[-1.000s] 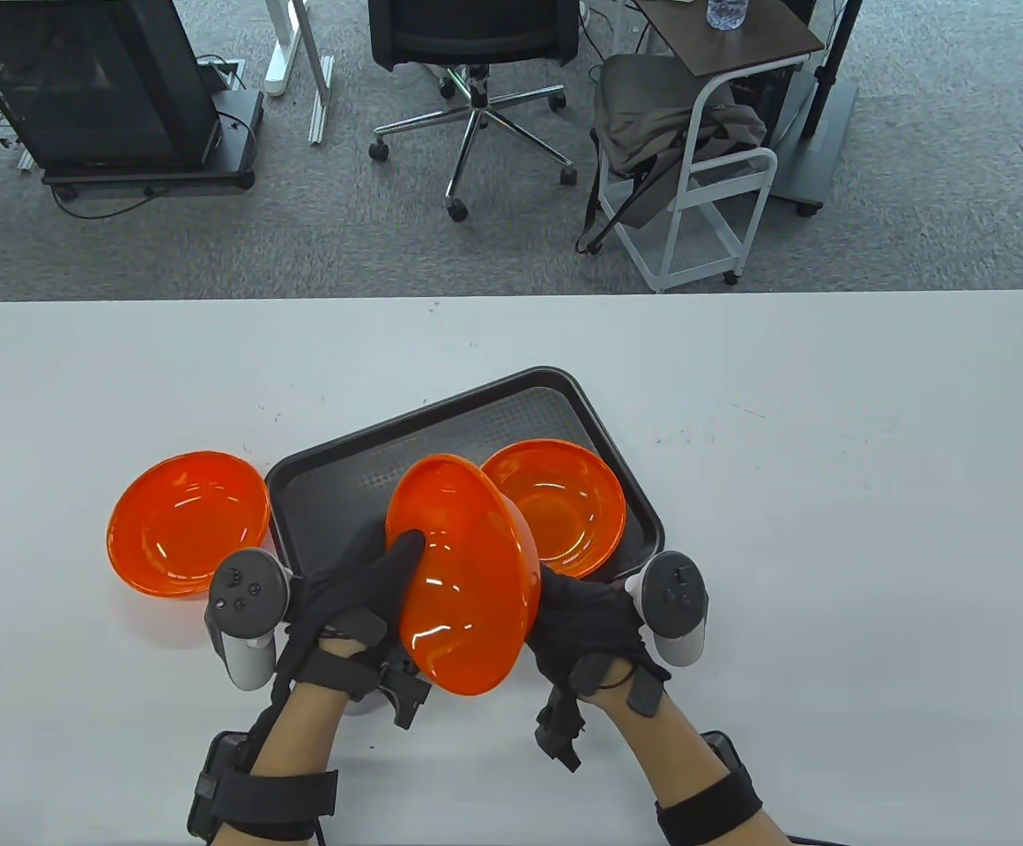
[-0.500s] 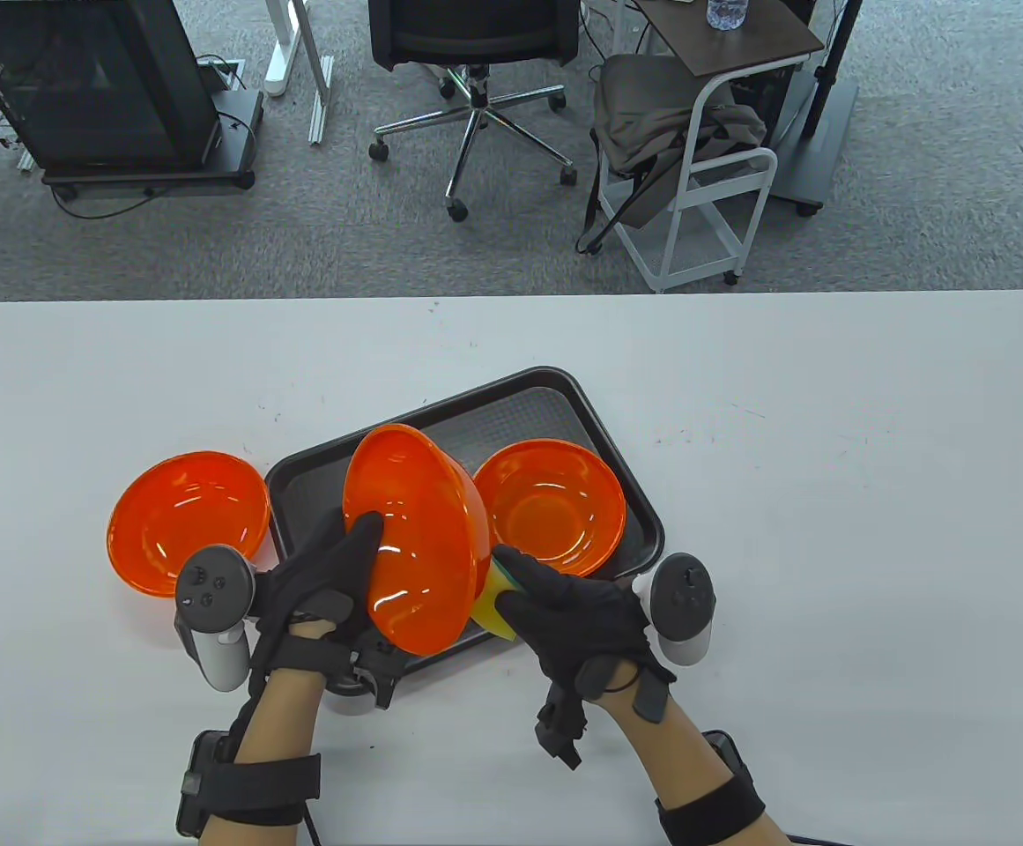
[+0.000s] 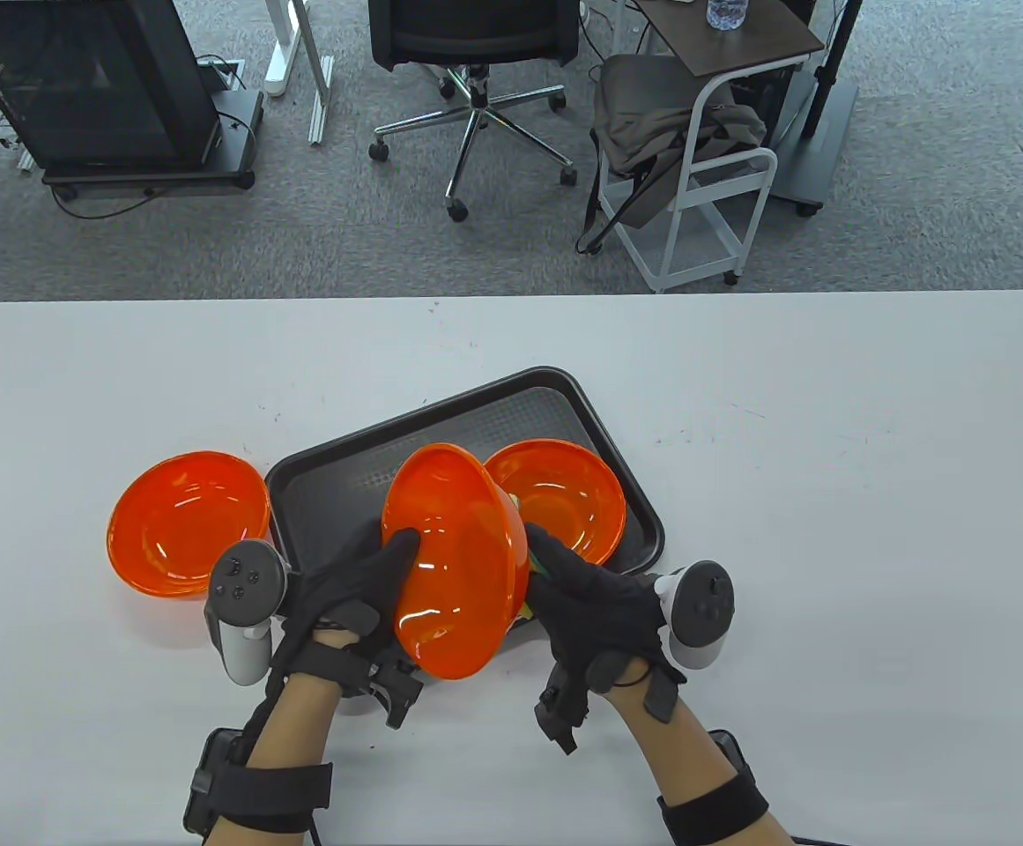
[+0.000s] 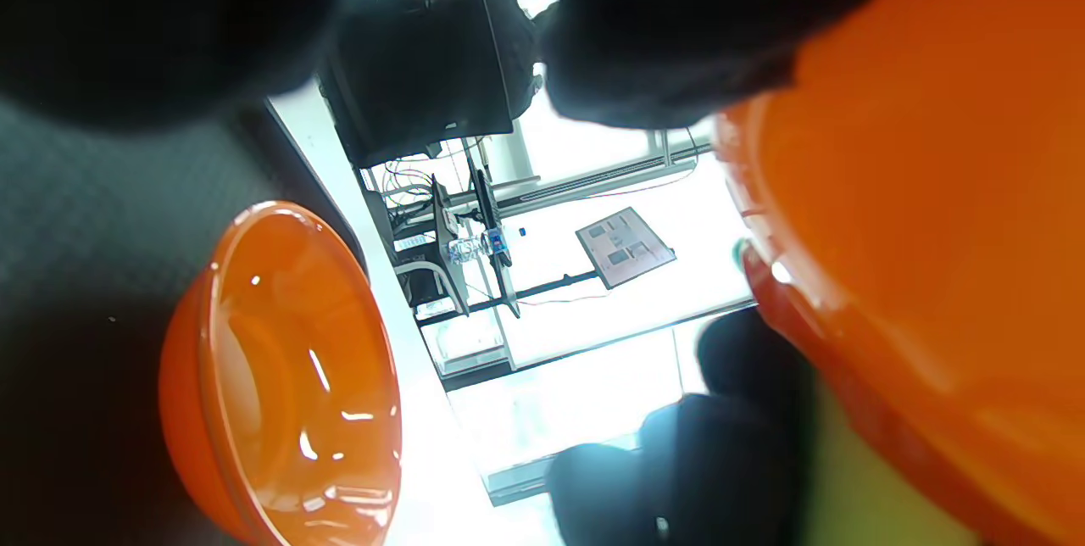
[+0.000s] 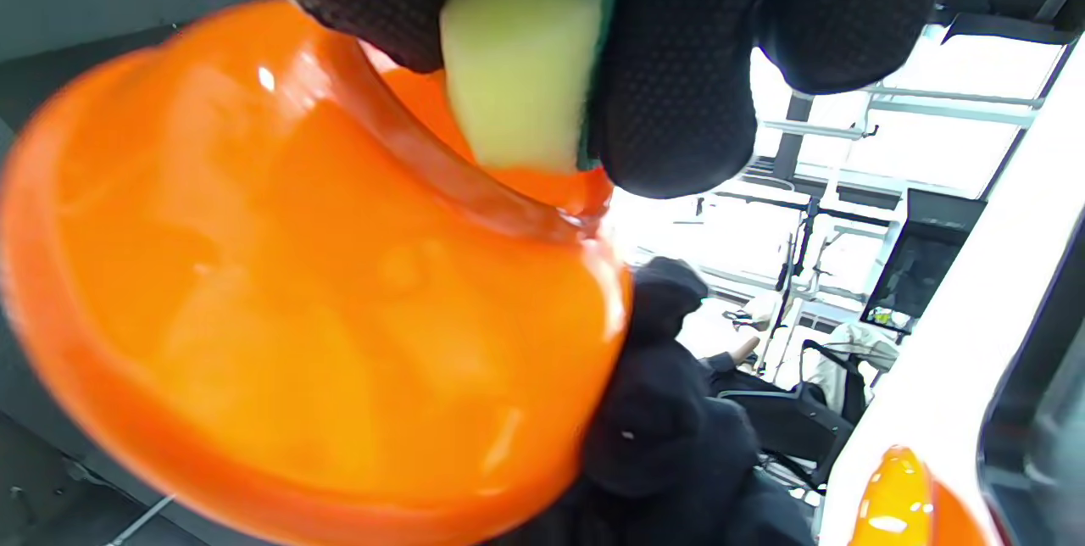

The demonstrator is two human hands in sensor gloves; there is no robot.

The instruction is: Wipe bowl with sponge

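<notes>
Table view: held bowl [image 3: 454, 564] raised above near edge of tray [image 3: 317, 480], tipped on its side, opening facing left and toward the person. Left hand [image 3: 344, 586] grips its left rim, thumb [image 3: 401, 542] inside the bowl, other fingers hidden behind the wall. Right hand [image 3: 595, 604] against the bowl's outer right side, fingers curled round sponge [image 3: 524, 608]; only a yellow-green sliver shows past the rim.

Right wrist view: sponge [image 5: 517, 54] pinched between gloved fingertips [image 5: 670, 88], yellow face pressed on the bowl's [image 5: 297, 275] outer base by the foot ring. Left hand's [image 5: 661, 436] dark glove visible beyond the bowl.

Left wrist view: bowl wall [image 4: 924, 215] fills right side; glove blurred at top.

Around: second bowl [image 3: 564, 507] upright in tray, right part, just behind the held one and partly hidden by it. Third bowl [image 3: 185, 520] upright on table [image 3: 828, 529], just left of the tray. Trackers [image 3: 242, 608] outboard of both hands.
</notes>
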